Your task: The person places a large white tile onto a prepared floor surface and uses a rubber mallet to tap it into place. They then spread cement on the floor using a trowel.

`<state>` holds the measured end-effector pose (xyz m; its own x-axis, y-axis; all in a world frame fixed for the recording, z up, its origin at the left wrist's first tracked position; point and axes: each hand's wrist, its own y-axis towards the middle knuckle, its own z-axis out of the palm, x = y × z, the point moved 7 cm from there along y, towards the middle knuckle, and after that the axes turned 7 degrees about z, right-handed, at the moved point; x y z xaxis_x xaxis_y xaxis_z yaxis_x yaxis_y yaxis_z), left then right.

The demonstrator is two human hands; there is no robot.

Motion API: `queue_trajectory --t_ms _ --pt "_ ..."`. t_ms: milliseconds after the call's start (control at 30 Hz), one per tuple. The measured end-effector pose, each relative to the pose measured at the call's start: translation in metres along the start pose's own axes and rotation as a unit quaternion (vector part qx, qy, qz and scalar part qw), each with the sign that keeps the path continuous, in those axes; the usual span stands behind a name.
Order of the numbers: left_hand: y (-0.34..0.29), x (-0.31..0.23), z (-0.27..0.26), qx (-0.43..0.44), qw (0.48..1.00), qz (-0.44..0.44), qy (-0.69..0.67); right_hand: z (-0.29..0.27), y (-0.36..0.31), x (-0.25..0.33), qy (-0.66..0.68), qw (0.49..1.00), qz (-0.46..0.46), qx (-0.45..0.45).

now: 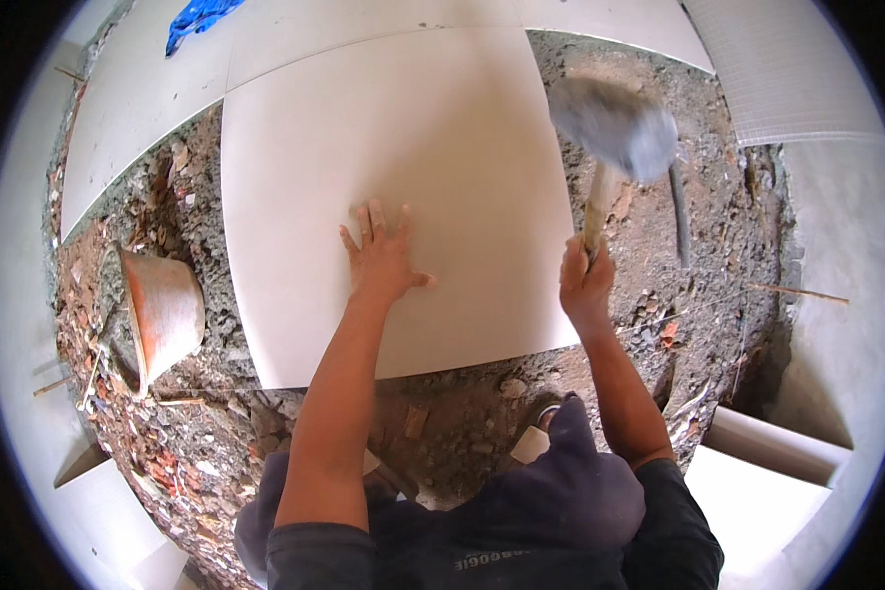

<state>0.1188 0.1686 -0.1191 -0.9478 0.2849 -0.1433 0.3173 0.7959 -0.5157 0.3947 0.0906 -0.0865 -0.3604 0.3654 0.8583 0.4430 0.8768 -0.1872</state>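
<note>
A large pale floor tile (472,147) lies in front of me, its far edge meeting other laid tiles. Flat on its surface rests my left hand (381,258), fingers spread. My right hand (587,280) grips the wooden handle of a mallet (612,128) just beyond the tile's right edge. The mallet's thick grey head is raised above the ground and smeared by motion. Its face is clear of the tile.
An orange-brown bucket (172,315) lies tipped on rubble to the left. Laid tiles (364,22) run along the far side, with a blue cloth or bag (199,20) on them. A dark bar (679,216) lies at right. Tiles (757,492) lean by the right wall. String crosses the rough ground.
</note>
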Motion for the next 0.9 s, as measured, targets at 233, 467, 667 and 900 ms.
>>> queue_trajectory --t_ms 233,467,667,900 --pt "0.004 -0.001 0.003 -0.013 1.0 -0.015 -0.004 -0.007 0.013 -0.006 -0.124 0.992 0.039 -0.006" --pt "0.01 0.0 0.002 -0.017 1.0 -0.01 -0.005 -0.004 0.036 0.015 -0.267 0.963 0.02 -0.034" --pt "0.019 -0.001 -0.004 -0.028 0.999 0.004 -0.022 0.017 0.056 0.029 -0.178 0.983 -0.035 0.001" --pt "0.034 -0.005 -0.009 -0.036 0.999 -0.004 0.008 0.018 0.061 0.039 -0.031 0.999 -0.022 -0.039"
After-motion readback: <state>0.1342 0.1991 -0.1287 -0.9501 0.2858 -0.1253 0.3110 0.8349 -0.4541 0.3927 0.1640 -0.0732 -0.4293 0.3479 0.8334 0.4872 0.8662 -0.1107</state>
